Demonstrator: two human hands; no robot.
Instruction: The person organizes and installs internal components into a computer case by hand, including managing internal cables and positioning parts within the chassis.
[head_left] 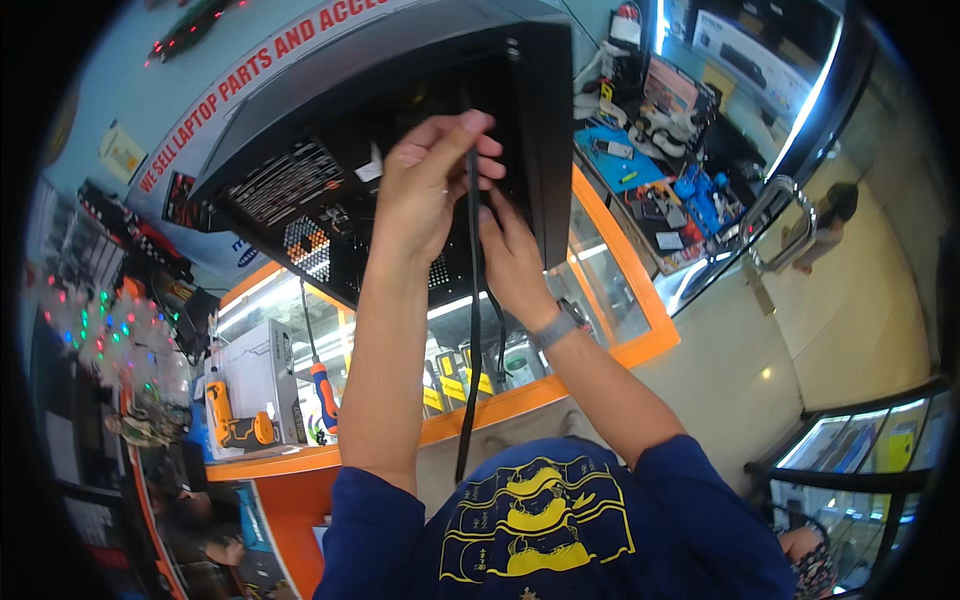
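Both hands [430, 185] on black computer case [400, 130]

Orange-framed glass display counter [610, 240] across the middle; red-and-blue-handled screwdriver [322, 390] upright on its top, beside white cardboard box [262, 372] and yellow cordless power tool [232, 420]. Blue work mat [622, 160] with scattered small tools behind. Coloured string lights [110, 335] at left.

White banner sign [255, 70] with red lettering, arcing from 9 to 12 o'clock above the black computer case [420, 120]. Small yellow paper label [122, 152] on the teal wall at 10 o'clock. White rectangular label [368, 171] on the case rear, near centre. White cardboard box [262, 375] on the orange counter [300, 462] at 8 o'clock. Yellow price tags [470, 383] inside the glass display, just below centre. Boxed goods [668, 88] at 1 o'clock, details unclear.
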